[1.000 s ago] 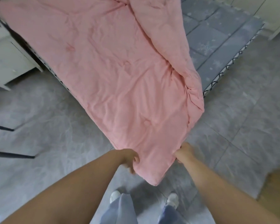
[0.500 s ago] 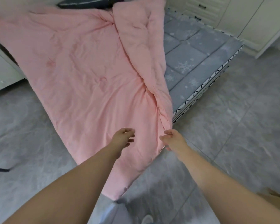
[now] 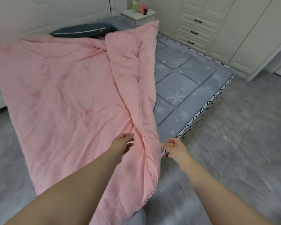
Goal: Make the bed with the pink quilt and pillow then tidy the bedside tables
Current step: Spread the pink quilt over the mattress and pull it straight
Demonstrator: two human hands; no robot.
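The pink quilt (image 3: 60,98) covers the left half of the bed, its right side folded back on itself in a long ridge, and its near end hangs over the foot toward the floor. The grey snowflake mattress (image 3: 190,85) lies bare on the right. A dark pillow (image 3: 83,32) rests at the headboard. My left hand (image 3: 122,143) hovers open just above the quilt beside the fold. My right hand (image 3: 175,147) is open too, right of the folded edge, fingers apart and holding nothing.
A white bedside table (image 3: 139,16) at the far corner carries a bottle, a green item and pink items. A white wardrobe with drawers (image 3: 196,31) lines the right wall. Grey tiled floor (image 3: 243,143) surrounds the bed's foot.
Both hands have let go of the quilt's near end, which now hangs free. The view has tilted up toward the headboard, and the hands have spread apart on either side of the fold.
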